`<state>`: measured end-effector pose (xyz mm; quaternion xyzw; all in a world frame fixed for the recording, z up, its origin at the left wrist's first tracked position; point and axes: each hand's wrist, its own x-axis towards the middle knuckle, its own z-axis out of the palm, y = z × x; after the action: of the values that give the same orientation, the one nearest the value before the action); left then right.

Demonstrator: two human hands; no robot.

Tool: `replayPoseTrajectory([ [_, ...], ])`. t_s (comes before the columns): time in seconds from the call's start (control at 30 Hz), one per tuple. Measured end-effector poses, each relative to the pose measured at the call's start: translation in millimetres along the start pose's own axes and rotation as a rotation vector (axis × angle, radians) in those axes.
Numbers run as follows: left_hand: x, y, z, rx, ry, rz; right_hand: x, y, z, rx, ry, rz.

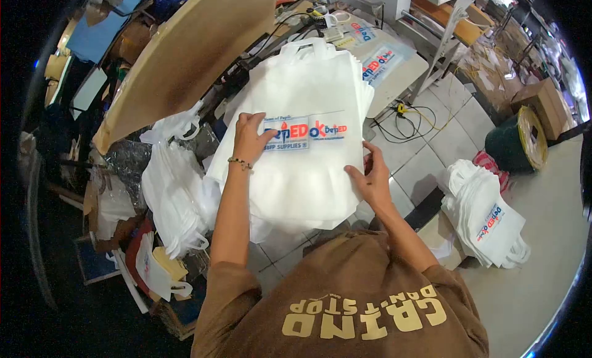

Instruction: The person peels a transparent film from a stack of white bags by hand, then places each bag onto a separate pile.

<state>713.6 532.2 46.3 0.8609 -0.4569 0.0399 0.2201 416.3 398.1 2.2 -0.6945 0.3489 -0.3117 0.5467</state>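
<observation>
A stack of white fabric tote bags lies in front of me, handles at the far end. The top bag carries blue and red "DepED OK" lettering. Over the left part of that print lies a bluish see-through rectangle like a film. My left hand, with a bead bracelet at the wrist, rests its parted thumb and index finger at the film's left edge. At the stack's right edge, my right hand has its thumb on the top bag and its index finger stretched along the side.
White bags hang in a bunch at left. More printed bags lie on the right table. A curved tan board rises at upper left. Cables cross the tiled floor near a green roll.
</observation>
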Motion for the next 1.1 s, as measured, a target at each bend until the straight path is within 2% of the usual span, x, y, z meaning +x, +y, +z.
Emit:
replayPoseTrajectory([
  [0.07, 3, -2, -2, -0.045, 0.002, -0.007, -1, -1, 1, -0.008, 0.007, 0.036],
  [0.13, 8, -3, -5, -0.041, -0.054, -0.007, 0, 7, 2, 0.019, 0.036, -0.030],
  [0.3, 13, -12, -1, -0.114, -0.025, 0.008, -5, 6, -1, 0.013, 0.028, 0.043],
  [0.4, 15, -19, 9, -0.255, 0.001, -0.091, -5, 1, -2, 0.085, 0.049, 0.022],
  [0.47, 6, -11, 14, -0.142, 0.178, 0.005, -5, 4, -3, 0.049, 0.063, 0.048],
  [0.5, 1, -6, 15, -0.144, 0.177, 0.002, -6, 4, -4, 0.046, 0.062, 0.050],
  [0.57, -9, 4, 17, 0.108, 0.297, 0.224, -6, 1, -4, 0.084, 0.054, 0.073],
  [0.8, -27, 27, 21, 0.060, 0.346, 0.291, -3, 0, -3, 0.086, 0.038, 0.049],
  [0.87, -30, 30, 24, 0.051, 0.349, 0.303, -1, -2, -4, 0.244, 0.016, 0.112],
  [1.1, -37, 32, 26, 0.005, 0.289, 0.270, 2, 1, -9, 0.345, -0.058, 0.178],
])
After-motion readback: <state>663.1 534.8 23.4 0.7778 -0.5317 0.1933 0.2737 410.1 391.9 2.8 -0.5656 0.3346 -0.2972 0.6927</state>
